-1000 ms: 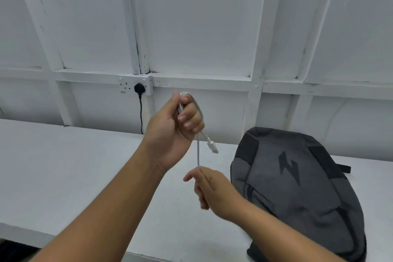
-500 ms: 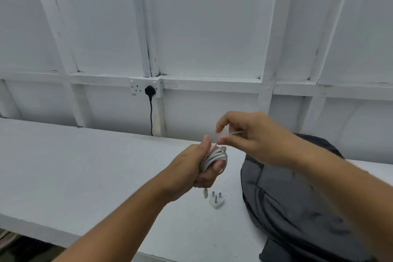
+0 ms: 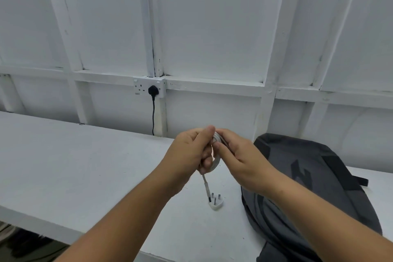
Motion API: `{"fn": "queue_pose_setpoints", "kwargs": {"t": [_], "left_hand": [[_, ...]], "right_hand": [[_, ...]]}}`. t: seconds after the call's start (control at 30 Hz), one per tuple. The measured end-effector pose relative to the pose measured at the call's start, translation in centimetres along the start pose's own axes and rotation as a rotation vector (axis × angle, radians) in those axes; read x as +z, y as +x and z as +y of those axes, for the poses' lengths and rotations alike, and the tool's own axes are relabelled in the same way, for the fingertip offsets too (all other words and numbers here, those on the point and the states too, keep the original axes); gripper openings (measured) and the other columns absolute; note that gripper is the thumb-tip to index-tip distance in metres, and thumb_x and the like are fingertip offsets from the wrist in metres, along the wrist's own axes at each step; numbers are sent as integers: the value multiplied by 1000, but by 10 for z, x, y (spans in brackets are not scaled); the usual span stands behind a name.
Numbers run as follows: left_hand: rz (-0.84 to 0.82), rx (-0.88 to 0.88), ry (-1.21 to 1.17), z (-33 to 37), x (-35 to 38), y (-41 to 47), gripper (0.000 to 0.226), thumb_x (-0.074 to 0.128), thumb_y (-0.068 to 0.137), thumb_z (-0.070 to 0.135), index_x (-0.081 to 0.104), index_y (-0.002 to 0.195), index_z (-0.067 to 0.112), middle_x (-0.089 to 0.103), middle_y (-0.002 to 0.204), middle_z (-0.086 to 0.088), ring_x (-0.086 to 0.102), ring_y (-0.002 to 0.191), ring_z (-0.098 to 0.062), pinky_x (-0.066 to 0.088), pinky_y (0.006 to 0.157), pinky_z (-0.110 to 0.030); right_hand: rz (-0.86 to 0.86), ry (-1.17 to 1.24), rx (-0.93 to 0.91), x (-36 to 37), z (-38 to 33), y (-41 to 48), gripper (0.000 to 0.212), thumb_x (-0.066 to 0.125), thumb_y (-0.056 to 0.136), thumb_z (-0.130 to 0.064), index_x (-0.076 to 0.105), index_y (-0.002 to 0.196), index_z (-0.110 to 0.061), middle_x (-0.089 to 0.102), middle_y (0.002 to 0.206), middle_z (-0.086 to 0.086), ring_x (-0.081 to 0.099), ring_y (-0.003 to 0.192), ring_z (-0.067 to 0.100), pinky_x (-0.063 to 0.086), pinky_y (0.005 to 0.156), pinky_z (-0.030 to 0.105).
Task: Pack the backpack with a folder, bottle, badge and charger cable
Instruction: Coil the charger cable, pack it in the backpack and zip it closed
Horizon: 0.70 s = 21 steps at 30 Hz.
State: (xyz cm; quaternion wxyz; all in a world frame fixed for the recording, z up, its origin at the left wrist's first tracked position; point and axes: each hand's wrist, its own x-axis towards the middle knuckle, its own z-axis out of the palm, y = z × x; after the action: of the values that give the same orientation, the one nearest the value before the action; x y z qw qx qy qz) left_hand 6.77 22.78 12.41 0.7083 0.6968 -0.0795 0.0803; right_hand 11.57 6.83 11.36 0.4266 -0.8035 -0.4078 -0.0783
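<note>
The coiled white charger cable (image 3: 216,160) sits above the surface (image 3: 85,166), between both hands. The left hand (image 3: 189,153) has its fingers (image 3: 205,162) curled round the coil. The right hand (image 3: 240,159) pinches the coil's top. One cable end hangs down just above a white plug (image 3: 215,204) lying prongs-up on the white surface. The dark grey backpack (image 3: 319,187) lies just right of it. Behind, a wall socket (image 3: 141,88) holding a black plug (image 3: 152,91) sits on the white panelled wall (image 3: 212,27).

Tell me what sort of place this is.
Likely a plain workroom or storeroom: white-painted timber-framed wall, long white bench, white double wall socket holding a black plug.
</note>
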Motion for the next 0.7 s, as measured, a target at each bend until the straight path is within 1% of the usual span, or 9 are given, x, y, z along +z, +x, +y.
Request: {"fn": "queue_pose_setpoints", "kwargs": {"t": [0.1,0.2,0.27,0.3,0.37,0.43,0.5,0.57,0.7], "left_hand": [[132,150,320,-9,0,2,33,51,102,39,61,84,14,55,54,9,54,51,-8,47,52,-24],[151,284,549,-16,-1,3,32,46,99,48,60,92,20,59,66,12,56,60,-4,44,56,-17],[146,321,620,-17,-2,5,33,43,97,51,58,92,22,57,69,11,53,62,-4,40,56,-15],[149,328,640,-18,-3,7,32,43,98,50,57,90,23,55,67,11,50,61,-5,39,55,-16],[169,329,619,-17,-4,10,29,43,103,45,56,85,25,51,63,11,45,56,-6,39,55,-25],[202,330,541,-17,-1,11,31,42,105,42,57,82,27,50,63,12,44,55,-8,40,54,-31],[242,355,524,-15,3,11,32,42,105,39,58,82,24,53,67,10,45,56,-8,40,55,-32],[261,384,541,-16,7,11,31,44,105,36,58,83,20,56,71,6,46,57,-8,39,55,-29],[236,383,583,-19,8,11,28,48,104,35,56,83,18,51,63,5,44,55,-10,36,51,-24]], "right_hand": [[45,1,40,3,1,0,19,47,105,-22,63,114,-19,66,88,-1,60,82,15,49,74,28],[89,-13,32,3,-2,-4,23,43,106,-31,64,115,-26,63,83,-5,59,80,15,48,70,24],[87,11,45,3,-3,-5,25,43,106,-32,65,118,-29,65,83,-5,58,75,13,48,67,23],[77,89,77,3,-3,-5,25,45,106,-31,67,118,-28,65,82,-4,55,68,11,46,63,23],[56,423,197,1,-4,-6,27,46,106,-28,70,117,-23,64,80,-1,38,57,11,37,56,22],[-1,803,329,-3,-6,-4,31,45,106,-26,70,120,-12,61,80,5,22,59,15,29,55,22],[-44,941,361,-6,-6,-3,33,48,104,-28,68,120,-7,59,80,5,22,58,12,29,55,20],[-54,885,341,-6,-4,-4,30,54,101,-26,68,121,-9,55,79,3,29,56,8,32,55,18],[8,534,294,-3,-4,-7,20,53,104,-24,71,113,-21,52,75,-2,35,56,10,35,54,21]]}}
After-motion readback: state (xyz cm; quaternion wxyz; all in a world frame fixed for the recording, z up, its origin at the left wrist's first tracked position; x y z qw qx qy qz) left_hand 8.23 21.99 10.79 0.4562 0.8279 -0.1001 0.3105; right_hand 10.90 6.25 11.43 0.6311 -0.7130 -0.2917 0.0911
